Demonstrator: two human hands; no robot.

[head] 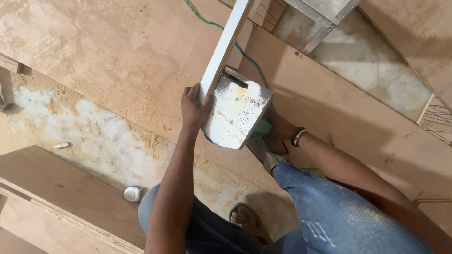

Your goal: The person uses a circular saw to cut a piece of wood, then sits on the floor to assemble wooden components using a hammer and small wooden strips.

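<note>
Fingers (194, 96) grip saw plate (234, 113) edge on plywood (117, 51).

- We see through one head-worn camera, looking steeply down past our own knees.
- It sits close above the plywood sheets (117, 51) and the sawdust-strewn floor (84, 127).
- Our forearms enter from the bottom edge, reaching toward the frame's middle.

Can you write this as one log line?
left hand: grips white strip | right hand: behind metal plate, grip hidden | surface: plywood sheet
</note>
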